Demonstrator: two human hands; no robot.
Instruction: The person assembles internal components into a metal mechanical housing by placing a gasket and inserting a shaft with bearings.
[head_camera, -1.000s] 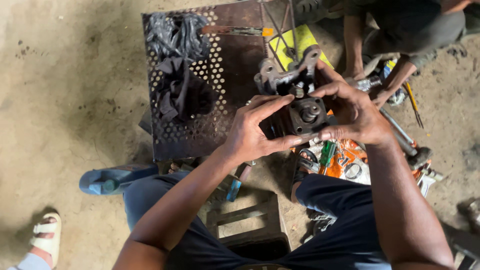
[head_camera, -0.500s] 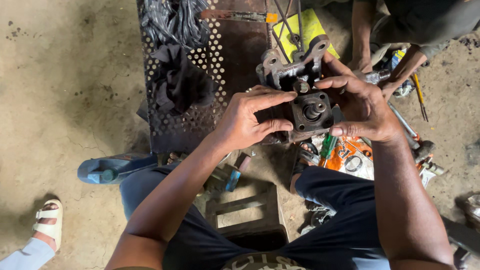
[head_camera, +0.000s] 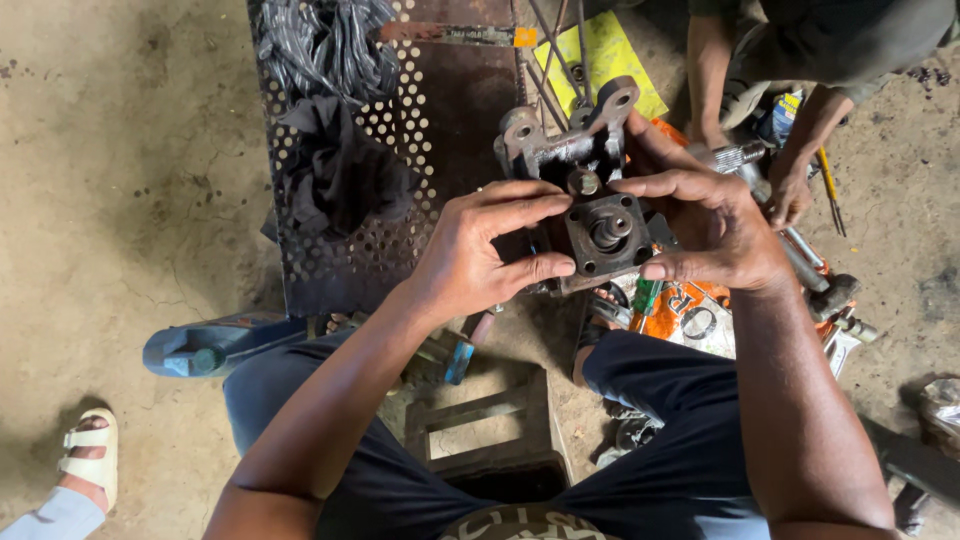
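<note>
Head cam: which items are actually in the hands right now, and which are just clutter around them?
In hand:
- left hand
- right hand
- metal bracket part, gripped by both

Lying about:
- black rag
- perforated plate
- yellow sheet
- orange bag

The left hand (head_camera: 480, 250) covers the near left edge of the metal part (head_camera: 590, 190), and the right hand (head_camera: 710, 225) hides its right side. A co-worker (head_camera: 800, 60) is cut off by the top edge; only arms and torso show. The perforated plate (head_camera: 400, 200) runs past the top edge. A sandalled foot (head_camera: 85, 455) is cropped at the lower left. Tools (head_camera: 830, 300) behind the right forearm are too jumbled to identify.
</note>
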